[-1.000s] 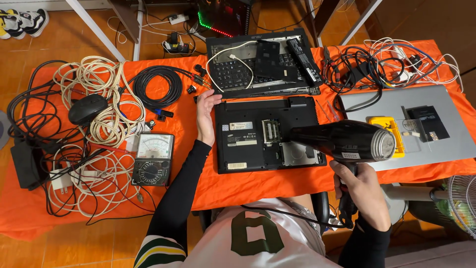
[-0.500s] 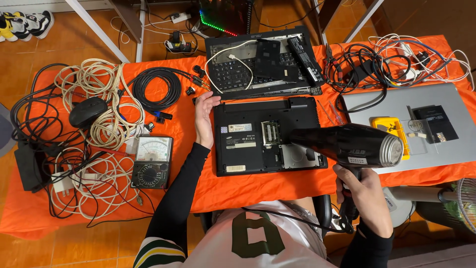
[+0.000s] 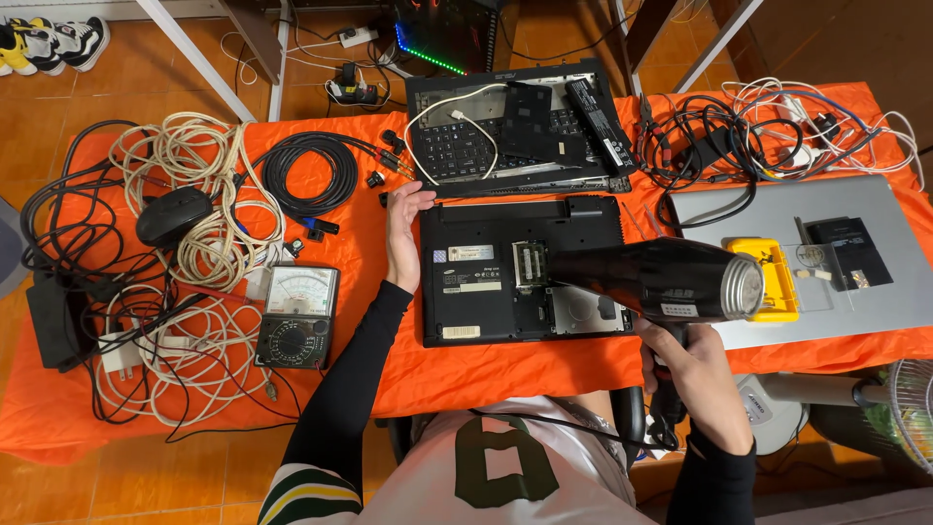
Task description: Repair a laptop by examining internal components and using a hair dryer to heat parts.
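Two hands | left (image 3: 403, 238) flat, open beside laptop (image 3: 520, 267) | right (image 3: 695, 365) clenched on dryer (image 3: 661, 282), handle hidden

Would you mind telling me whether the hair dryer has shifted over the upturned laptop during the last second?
Yes. The black hair dryer in the right hand has drifted slightly rightward: its rear end now reaches further across the yellow case beside the upturned laptop.
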